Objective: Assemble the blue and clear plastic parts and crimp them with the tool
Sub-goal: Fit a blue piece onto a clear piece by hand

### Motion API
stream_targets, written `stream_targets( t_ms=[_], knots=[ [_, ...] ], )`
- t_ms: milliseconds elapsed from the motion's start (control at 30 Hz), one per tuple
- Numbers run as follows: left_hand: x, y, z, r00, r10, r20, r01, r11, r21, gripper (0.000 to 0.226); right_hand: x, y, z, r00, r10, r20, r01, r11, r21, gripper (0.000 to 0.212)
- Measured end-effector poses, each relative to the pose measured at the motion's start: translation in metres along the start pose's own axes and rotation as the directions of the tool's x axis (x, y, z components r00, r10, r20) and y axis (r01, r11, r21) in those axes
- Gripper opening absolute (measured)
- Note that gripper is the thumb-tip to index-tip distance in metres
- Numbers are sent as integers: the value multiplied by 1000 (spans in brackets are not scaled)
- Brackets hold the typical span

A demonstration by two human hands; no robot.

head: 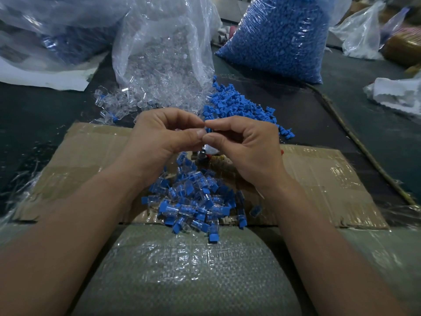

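We judge this to be the assembly step: our two hands meet above a sheet of taped cardboard, pressing a blue insert into a clear housing. The part itself is almost hidden between the fingertips; only a sliver of clear plastic and a hint of blue show where they meet, so we cannot tell how far it is seated.

Our left hand is curled nearly closed, thumb and forefinger pinched on what looks like the clear piece. Our right hand mirrors it, thumb and forefinger pinched toward the same point, most likely on the blue piece. The other fingers fold loosely into each palm. Both forearms reach in from the lower corners, wrists raised off the cardboard.

Below the hands lies a pile of assembled blue-and-clear pieces. Beyond the hands, loose clear housings spill from an open transparent bag, and loose blue inserts lie to the right of them, in front of a full bag of blue parts.

Next, we judge, the pair must be pushed fully together and then crimped. A small object with a red spot, partly hidden under the hands, may be the tool; we cannot be sure.
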State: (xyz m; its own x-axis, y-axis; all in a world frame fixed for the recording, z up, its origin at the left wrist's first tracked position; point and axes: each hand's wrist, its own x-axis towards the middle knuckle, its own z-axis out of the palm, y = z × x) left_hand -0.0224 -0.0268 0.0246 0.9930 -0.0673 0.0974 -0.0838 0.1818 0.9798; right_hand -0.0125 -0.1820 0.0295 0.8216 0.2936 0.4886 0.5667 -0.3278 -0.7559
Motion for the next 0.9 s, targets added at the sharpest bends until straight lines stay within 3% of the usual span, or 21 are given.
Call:
stream_targets(
  t_ms=[233,500,900],
  knots=[
    [-1,1,1,999,-35,-17,35,999,18,10,1,3,1,997,-17,71,15,999,28,34],
    [1,2,-3,996,-76,37,79,995,-66,6,1,7,0,996,-89,5,89,996,3,33],
    [0,0,-1,998,-48,37,47,998,36,7,-1,6,-1,993,-112,40,114,993,-37,33]
  ],
)
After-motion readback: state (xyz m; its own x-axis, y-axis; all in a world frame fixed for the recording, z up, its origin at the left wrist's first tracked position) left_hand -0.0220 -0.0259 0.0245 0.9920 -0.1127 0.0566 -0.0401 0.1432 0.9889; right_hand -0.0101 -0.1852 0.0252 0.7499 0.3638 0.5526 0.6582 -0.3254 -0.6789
